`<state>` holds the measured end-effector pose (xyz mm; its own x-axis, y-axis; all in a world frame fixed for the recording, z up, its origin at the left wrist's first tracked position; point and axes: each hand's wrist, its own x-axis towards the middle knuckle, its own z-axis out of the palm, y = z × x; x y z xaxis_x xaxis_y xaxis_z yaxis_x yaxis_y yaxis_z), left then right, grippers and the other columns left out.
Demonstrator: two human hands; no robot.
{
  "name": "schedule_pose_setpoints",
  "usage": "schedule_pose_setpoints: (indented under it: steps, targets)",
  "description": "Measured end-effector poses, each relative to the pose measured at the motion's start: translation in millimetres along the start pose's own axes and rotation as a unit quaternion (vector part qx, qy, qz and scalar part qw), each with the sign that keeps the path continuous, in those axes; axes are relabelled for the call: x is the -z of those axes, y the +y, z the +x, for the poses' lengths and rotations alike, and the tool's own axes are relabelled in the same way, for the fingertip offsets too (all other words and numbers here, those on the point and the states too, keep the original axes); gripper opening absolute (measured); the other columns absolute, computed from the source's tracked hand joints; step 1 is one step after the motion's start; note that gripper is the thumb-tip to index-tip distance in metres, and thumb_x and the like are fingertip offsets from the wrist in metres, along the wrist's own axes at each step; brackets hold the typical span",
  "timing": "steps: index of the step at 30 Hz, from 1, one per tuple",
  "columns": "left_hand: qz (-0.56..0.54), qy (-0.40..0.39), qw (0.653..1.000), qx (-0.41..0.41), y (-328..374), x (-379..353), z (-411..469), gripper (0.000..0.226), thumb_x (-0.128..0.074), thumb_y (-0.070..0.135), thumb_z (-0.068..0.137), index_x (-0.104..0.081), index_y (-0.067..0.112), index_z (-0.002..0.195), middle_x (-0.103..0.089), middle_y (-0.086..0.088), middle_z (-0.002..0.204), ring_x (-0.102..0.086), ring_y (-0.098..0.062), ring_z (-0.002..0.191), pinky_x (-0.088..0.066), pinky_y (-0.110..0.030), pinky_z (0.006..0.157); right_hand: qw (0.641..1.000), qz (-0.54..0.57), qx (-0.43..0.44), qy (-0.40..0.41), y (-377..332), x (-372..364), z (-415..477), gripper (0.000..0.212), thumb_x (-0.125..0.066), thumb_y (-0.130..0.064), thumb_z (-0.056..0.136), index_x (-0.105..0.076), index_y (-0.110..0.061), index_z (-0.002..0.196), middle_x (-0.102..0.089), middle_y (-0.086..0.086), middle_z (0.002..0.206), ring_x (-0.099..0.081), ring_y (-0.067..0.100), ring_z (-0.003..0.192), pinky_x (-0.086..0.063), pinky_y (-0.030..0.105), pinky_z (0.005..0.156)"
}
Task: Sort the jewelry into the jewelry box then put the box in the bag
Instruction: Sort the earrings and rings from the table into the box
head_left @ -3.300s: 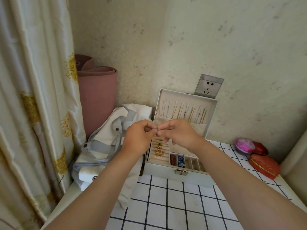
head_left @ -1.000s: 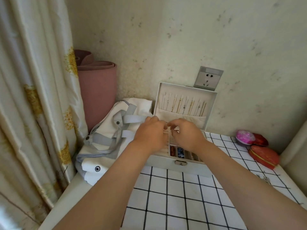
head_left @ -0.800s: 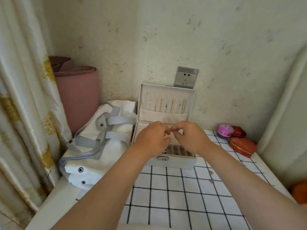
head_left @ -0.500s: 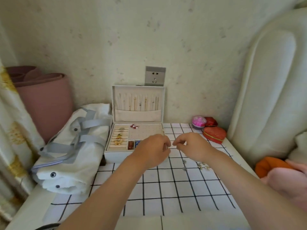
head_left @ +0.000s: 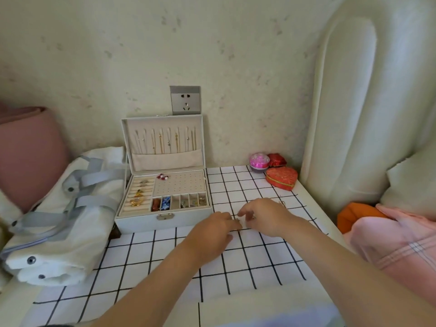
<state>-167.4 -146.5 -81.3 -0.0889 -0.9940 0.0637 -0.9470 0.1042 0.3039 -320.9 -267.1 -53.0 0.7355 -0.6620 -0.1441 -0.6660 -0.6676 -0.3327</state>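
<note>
Open jewelry box (head_left: 165, 219) on counter (head_left: 236, 267), bag (head_left: 59, 220) at box's left. Left hand (head_left: 212, 232), right hand (head_left: 266, 215) just right of box, curled fingertips meeting over small jewelry piece (head_left: 253, 217); pinched or merely touched, cannot tell. Box leftward of hands, left hand nearer.

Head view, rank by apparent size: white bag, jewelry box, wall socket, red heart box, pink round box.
1. white bag
2. jewelry box, lid open
3. wall socket and red heart box: look about alike, not ranked
4. pink round box
</note>
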Motion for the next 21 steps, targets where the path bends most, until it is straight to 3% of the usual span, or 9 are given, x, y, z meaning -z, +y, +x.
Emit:
schedule_pose_setpoints:
  steps: [3, 7, 12, 16, 19, 21]
  targets:
    - [-0.015, 0.020, 1.000, 0.007, 0.2, 0.8, 2.9, 0.027, -0.056, 0.020, 0.097, -0.062, 0.025, 0.123, -0.060, 0.003, 0.115, -0.050, -0.015, 0.108, -0.045, -0.031, 0.092, 1.000, 0.002, 0.011, -0.002, -1.4, -0.2, 7.9, 0.035, -0.069, -0.028, 0.086, -0.068, -0.037, 0.120, -0.067, -0.014, 0.099, -0.062, 0.010, 0.094, -0.048, 0.027, 0.076]
    - [-0.055, 0.034, 0.997, 0.041, -2.6, 0.6, 5.0, 0.020, -0.062, 0.020, 0.092, -0.061, 0.026, 0.111, -0.061, 0.008, 0.104, -0.053, -0.011, 0.096, -0.048, -0.027, 0.084, 1.000, 0.003, 0.024, -0.005, -4.6, -0.4, 17.1, 0.017, -0.071, -0.037, 0.085, -0.075, -0.039, 0.101, -0.065, -0.014, 0.085, -0.062, 0.009, 0.081, -0.050, 0.028, 0.069]
    - [-0.079, 0.049, 0.993, 0.070, -4.8, 0.8, 5.4, 0.030, -0.062, 0.016, 0.090, -0.056, 0.029, 0.117, -0.058, 0.012, 0.104, -0.050, -0.005, 0.083, -0.039, -0.019, 0.071, 1.000, 0.013, 0.021, 0.012, -12.0, -1.7, 22.9, 0.006, -0.072, -0.027, 0.084, -0.075, -0.030, 0.080, -0.067, -0.009, 0.075, -0.063, 0.013, 0.075, -0.049, 0.028, 0.067]
    - [-0.091, 0.095, 0.988, 0.086, -0.4, 4.7, 5.6, 0.029, -0.061, 0.017, 0.092, -0.055, 0.027, 0.118, -0.057, 0.011, 0.108, -0.049, -0.006, 0.081, -0.041, -0.021, 0.072, 0.989, 0.146, -0.005, 0.022, -17.4, 2.1, 24.7, 0.020, -0.077, -0.026, 0.083, -0.070, -0.031, 0.066, -0.066, -0.008, 0.066, -0.060, 0.009, 0.065, -0.050, 0.029, 0.062]
    - [-0.074, 0.140, 0.983, 0.094, 4.2, 11.8, 6.2, 0.024, -0.061, 0.023, 0.095, -0.057, 0.024, 0.119, -0.058, 0.008, 0.108, -0.052, -0.009, 0.085, -0.044, -0.025, 0.074, 0.962, 0.268, -0.042, -0.004, -19.1, 9.4, 20.4, 0.009, -0.076, -0.026, 0.086, -0.077, -0.021, 0.078, -0.064, -0.012, 0.057, -0.053, -0.001, 0.051, -0.039, 0.016, 0.050]
    - [-0.070, 0.177, 0.978, 0.085, 4.7, 14.7, 6.1, 0.020, -0.063, 0.031, 0.095, -0.061, 0.020, 0.112, -0.059, 0.005, 0.104, -0.052, -0.010, 0.082, -0.045, -0.025, 0.073, 0.944, 0.320, -0.077, -0.038, -18.1, 11.3, 17.2, 0.013, -0.076, -0.033, 0.085, -0.079, -0.021, 0.084, -0.071, 0.005, 0.068, -0.050, 0.010, 0.056, -0.034, 0.020, 0.049]
